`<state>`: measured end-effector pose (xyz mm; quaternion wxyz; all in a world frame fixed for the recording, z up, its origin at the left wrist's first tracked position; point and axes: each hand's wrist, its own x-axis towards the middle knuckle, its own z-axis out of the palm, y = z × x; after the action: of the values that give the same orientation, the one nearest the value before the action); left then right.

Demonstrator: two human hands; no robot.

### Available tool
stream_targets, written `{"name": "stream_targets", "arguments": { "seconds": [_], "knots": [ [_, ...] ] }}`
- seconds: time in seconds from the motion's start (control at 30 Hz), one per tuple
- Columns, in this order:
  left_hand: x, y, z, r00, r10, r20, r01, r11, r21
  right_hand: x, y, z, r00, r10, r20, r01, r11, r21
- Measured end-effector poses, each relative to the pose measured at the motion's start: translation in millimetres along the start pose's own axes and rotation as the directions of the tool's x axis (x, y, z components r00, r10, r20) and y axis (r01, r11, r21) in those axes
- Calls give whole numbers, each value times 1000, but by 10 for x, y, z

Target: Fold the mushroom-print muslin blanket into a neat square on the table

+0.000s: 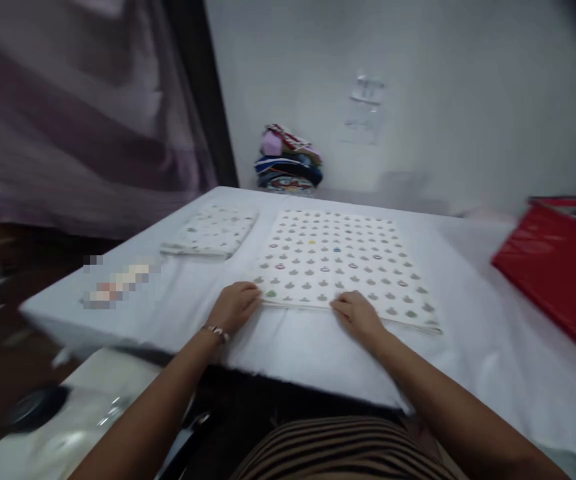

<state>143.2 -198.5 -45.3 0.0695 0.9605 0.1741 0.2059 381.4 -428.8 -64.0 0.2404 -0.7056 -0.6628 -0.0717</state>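
Observation:
A white cloth (338, 267) printed with rows of small grey motifs, a few of them coloured, lies flat on the white-covered table (308, 350). My left hand (235, 307), with a bracelet at the wrist, has its fingers closed on the cloth's near left corner. Along the same near edge, about the middle, my right hand (361, 317) pinches the cloth between thumb and fingers. A second, folded cloth (213, 230) with a scattered print rests to the left, apart from both hands.
A red bag or fabric piece (563, 267) sits at the table's right side. Folded textiles are stacked (289, 160) by the back wall. A blurred-out item (121, 283) lies near the left edge. Below left stands a pale machine-like object (78, 413).

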Motion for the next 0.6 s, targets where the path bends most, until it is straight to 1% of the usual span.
{"name": "stream_targets", "arguments": {
  "seconds": [0.1, 0.17, 0.2, 0.23, 0.27, 0.3, 0.33, 0.37, 0.4, 0.43, 0.47, 0.53, 0.6],
  "knots": [
    [177, 232, 142, 988, 150, -28, -152, 986, -74, -13, 72, -87, 1000, -9, -4, 9, 999, 31],
    [292, 442, 242, 967, 256, -10, -255, 960, -116, -111, 204, -245, 998, 39, -48, -38, 999, 30],
    [346, 551, 289, 956, 294, 3, -291, 948, -130, -195, 293, -358, 993, 90, -81, -88, 996, 26],
    [398, 655, 332, 947, 322, 15, -316, 938, -143, -300, 393, -486, 978, 170, -118, -168, 985, 25],
    [449, 752, 372, 938, 345, 27, -337, 929, -155, -419, 503, -623, 948, 284, -142, -281, 959, 35],
    [500, 841, 410, 929, 367, 38, -356, 919, -168, -547, 616, -762, 891, 426, -157, -424, 904, 49],
    [551, 921, 447, 920, 388, 49, -374, 910, -181, -675, 728, -892, 795, 586, -156, -584, 809, 64],
    [601, 994, 482, 911, 408, 59, -390, 900, -194, -797, 831, -1006, 683, 720, -124, -717, 693, 73],
    [650, 1059, 516, 902, 425, 71, -404, 892, -203, -907, 919, -1100, 605, 790, -100, -787, 612, 72],
    [697, 1117, 549, 893, 441, 87, -416, 885, -209, -999, 990, -1170, 542, 838, -66, -835, 546, 69],
    [739, 1169, 580, 883, 457, 106, -428, 878, -213, -1072, 1042, -1215, 504, 863, -30, -861, 505, 62],
    [807, 1251, 636, 865, 481, 144, -449, 869, -211, -1152, 1094, -1246, 457, 888, 43, -889, 455, 46],
    [849, 1300, 680, 855, 489, 173, -457, 868, -195, -1160, 1101, -1228, 416, 903, 106, -909, 416, 22]
  ]
}}
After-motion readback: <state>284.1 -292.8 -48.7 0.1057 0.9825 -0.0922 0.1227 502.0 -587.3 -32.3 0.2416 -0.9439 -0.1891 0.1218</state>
